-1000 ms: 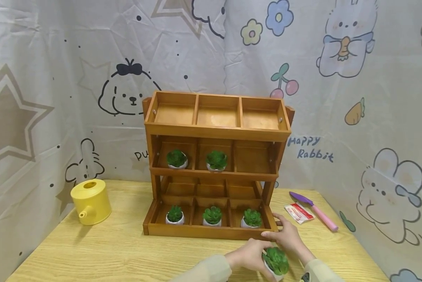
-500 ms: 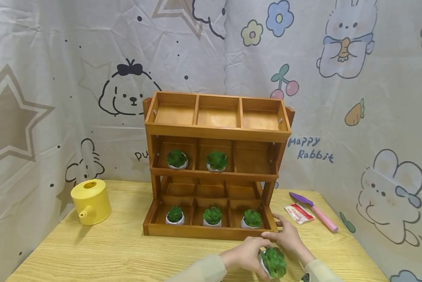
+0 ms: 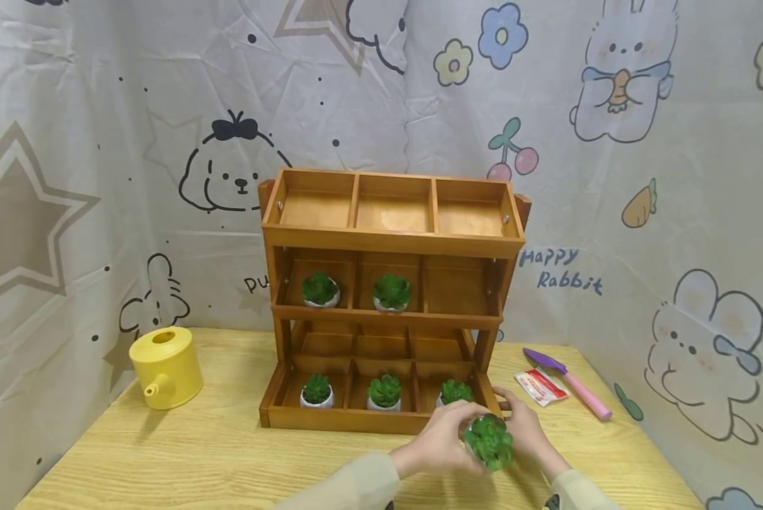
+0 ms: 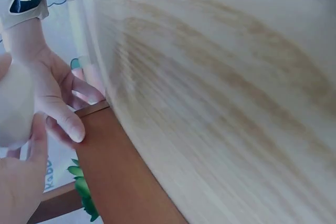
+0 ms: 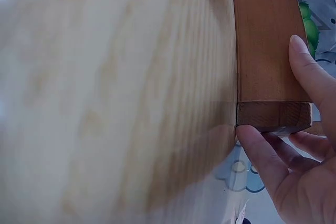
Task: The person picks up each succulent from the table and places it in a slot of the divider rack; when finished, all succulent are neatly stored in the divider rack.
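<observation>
My left hand (image 3: 443, 440) grips a small potted succulent (image 3: 488, 442) with bushy green leaves, held above the table in front of the shelf's lower right corner. Its white pot (image 4: 14, 106) shows from the side in the left wrist view. With the thumb over the front board and the fingers against the end, my right hand (image 5: 310, 182) holds the bottom corner of the three-tier wooden shelf (image 3: 355, 419). Behind my left hand, a succulent (image 3: 455, 390) in the bottom right compartment is partly hidden. Two more succulents, a left one (image 3: 317, 389) and a middle one (image 3: 384, 392), share that tier.
On the middle tier, succulents occupy the left compartment (image 3: 320, 289) and the middle one (image 3: 392, 292). A yellow watering can (image 3: 166, 368) stands at the left. A purple-and-pink trowel (image 3: 569, 382) and a red-and-white packet (image 3: 540, 386) lie at the right. Printed cloth hangs behind.
My left hand has raised the potted succulent from near the table's front, moving it up and slightly left toward the shelf. My right hand stays at the shelf corner.
</observation>
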`<state>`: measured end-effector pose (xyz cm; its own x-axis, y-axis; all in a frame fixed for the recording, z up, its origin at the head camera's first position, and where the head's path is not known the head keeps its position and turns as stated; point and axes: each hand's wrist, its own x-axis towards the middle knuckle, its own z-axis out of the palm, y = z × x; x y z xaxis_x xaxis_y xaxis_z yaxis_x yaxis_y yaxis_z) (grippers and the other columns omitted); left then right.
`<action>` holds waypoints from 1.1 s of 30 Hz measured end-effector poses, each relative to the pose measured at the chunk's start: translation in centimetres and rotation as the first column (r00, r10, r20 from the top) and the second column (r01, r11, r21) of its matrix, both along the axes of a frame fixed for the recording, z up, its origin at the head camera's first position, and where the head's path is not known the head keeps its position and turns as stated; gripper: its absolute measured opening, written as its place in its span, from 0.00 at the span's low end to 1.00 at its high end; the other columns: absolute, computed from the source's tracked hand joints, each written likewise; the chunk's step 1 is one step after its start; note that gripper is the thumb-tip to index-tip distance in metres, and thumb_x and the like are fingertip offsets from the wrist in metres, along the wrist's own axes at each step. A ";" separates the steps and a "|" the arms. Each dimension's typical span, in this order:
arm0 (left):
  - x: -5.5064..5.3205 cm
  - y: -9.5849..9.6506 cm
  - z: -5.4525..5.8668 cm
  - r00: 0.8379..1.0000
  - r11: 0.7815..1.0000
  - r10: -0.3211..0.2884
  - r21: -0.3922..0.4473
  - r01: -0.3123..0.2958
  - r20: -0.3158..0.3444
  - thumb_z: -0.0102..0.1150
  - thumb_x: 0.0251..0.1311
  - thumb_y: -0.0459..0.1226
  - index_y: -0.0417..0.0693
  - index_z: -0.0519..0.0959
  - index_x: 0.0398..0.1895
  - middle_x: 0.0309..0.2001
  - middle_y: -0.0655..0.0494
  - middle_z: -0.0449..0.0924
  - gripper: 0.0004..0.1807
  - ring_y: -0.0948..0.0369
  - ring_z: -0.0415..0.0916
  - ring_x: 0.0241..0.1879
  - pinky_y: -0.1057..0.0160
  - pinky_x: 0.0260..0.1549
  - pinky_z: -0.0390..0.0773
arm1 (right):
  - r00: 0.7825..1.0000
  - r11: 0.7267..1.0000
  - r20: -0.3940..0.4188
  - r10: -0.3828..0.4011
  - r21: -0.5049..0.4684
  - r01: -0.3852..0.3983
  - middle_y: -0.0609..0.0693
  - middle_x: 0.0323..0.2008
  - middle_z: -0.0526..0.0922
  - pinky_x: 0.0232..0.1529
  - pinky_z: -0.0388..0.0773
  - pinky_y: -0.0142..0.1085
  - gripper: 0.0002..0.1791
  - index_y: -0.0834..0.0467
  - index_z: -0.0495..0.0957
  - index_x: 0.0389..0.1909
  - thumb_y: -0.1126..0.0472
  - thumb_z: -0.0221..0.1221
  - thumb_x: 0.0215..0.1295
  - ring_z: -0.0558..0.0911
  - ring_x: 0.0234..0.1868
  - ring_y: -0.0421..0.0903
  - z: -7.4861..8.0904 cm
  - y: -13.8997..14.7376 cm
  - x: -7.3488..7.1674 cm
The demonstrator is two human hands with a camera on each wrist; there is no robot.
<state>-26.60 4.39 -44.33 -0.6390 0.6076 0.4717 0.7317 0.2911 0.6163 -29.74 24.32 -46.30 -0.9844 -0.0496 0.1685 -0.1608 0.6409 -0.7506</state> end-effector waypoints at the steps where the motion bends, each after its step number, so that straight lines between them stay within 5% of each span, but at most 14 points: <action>1: 0.0 0.0 0.1 1.000 1.000 0.012 0.029 -0.012 -0.017 0.78 0.40 0.39 0.53 0.75 0.57 0.50 0.58 0.79 0.35 0.72 0.72 0.48 0.75 0.45 0.72 | 1.000 1.000 -0.013 0.007 0.010 -0.007 0.70 0.45 0.81 0.45 0.80 0.49 0.34 0.70 0.67 0.62 0.71 0.64 0.51 0.85 0.39 0.60 0.0 0.0 0.0; 6: -0.3 0.2 1.0 0.992 0.987 0.101 0.136 -0.090 -0.077 0.78 0.39 0.36 0.53 0.72 0.57 0.51 0.57 0.77 0.37 0.66 0.73 0.51 0.69 0.49 0.73 | 0.995 0.994 -0.101 0.019 0.110 -0.008 0.68 0.43 0.82 0.48 0.76 0.55 0.37 0.70 0.69 0.59 0.73 0.65 0.41 0.83 0.43 0.62 -0.2 0.1 0.1; 13: -0.9 -0.1 2.4 0.988 0.962 0.149 0.237 -0.137 -0.030 0.78 0.40 0.35 0.53 0.71 0.57 0.54 0.53 0.74 0.37 0.60 0.73 0.53 0.70 0.45 0.76 | 1.000 0.999 0.003 -0.026 0.019 0.026 0.70 0.45 0.79 0.24 0.78 0.36 0.41 0.69 0.66 0.61 0.67 0.72 0.43 0.82 0.29 0.50 -0.1 -0.1 0.0; 23: -2.0 -0.1 3.9 0.969 0.915 0.237 0.351 -0.200 -0.067 0.76 0.43 0.35 0.54 0.71 0.58 0.54 0.52 0.74 0.35 0.58 0.74 0.52 0.69 0.44 0.78 | 0.997 0.999 0.071 0.016 -0.035 -0.013 0.76 0.54 0.73 0.31 0.82 0.42 0.49 0.66 0.62 0.65 0.53 0.75 0.45 0.82 0.44 0.66 0.2 -0.1 0.2; 33: -2.9 -0.3 4.7 0.937 0.893 0.311 0.385 -0.232 -0.158 0.77 0.40 0.31 0.54 0.71 0.57 0.56 0.53 0.73 0.38 0.55 0.73 0.56 0.53 0.54 0.75 | 0.997 0.999 0.071 0.006 -0.042 -0.003 0.75 0.53 0.74 0.29 0.81 0.40 0.49 0.66 0.62 0.67 0.54 0.75 0.45 0.84 0.40 0.57 0.0 -0.2 0.2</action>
<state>-29.52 4.12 -39.64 -0.6165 0.1913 0.7638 0.7792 0.2879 0.5568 -29.56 24.15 -46.33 -0.9938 -0.0485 0.1004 -0.1092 0.6079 -0.7865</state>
